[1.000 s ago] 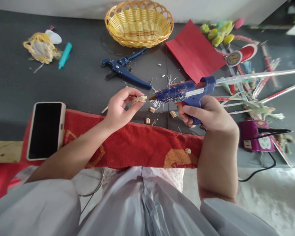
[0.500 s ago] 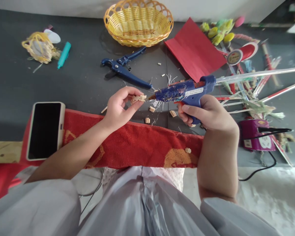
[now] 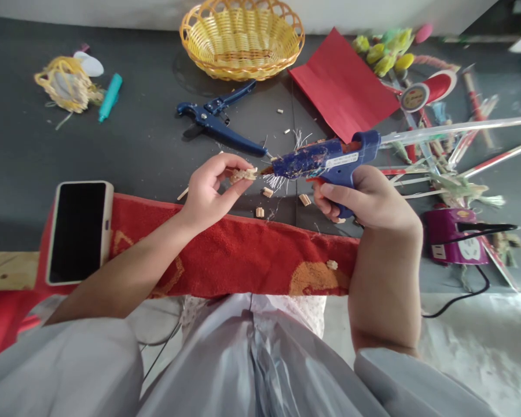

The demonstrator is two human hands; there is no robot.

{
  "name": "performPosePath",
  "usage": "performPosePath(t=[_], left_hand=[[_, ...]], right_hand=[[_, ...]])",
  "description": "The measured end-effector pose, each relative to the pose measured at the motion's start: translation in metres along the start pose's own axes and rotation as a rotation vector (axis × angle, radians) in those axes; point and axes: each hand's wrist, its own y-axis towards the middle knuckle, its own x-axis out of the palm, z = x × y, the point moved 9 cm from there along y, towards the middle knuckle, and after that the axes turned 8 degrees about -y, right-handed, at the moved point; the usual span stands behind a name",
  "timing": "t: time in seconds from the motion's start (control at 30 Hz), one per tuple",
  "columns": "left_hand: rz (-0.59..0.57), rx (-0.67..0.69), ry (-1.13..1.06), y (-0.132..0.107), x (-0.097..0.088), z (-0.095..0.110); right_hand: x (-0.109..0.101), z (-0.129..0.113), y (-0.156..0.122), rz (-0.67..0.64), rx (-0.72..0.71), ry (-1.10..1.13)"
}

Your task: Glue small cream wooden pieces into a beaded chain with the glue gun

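Between thumb and fingers, my left hand pinches a small pale bundle of short sticks. My right hand is wrapped round the handle of a blue hot glue gun, its fingers at the orange trigger. The gun's nozzle points left and comes right up to the bundle's end; whether they touch I cannot tell. A clear glue stick runs out of the gun's back. Several similar small pieces, such as this stick bundle, lie below the gun. White bristles show under the nozzle.
Blue cutters lie beyond my left hand, before a yellow woven basket. Red paper and a ribbon spool are behind the gun. A purple power strip sits right. A phone-like device rests on the red towel.
Both hands keep their holds and almost the same positions. The view has shifted very slightly; nothing has been picked up or let go.
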Motion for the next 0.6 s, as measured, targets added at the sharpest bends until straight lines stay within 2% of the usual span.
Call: performPosePath(t=[0.6], left_hand=[[-0.011,-0.011,0.017,0.0003,0.0,0.0008]], right_hand=[[0.0001,-0.0005,-0.0003,0.009,0.019,0.004]])
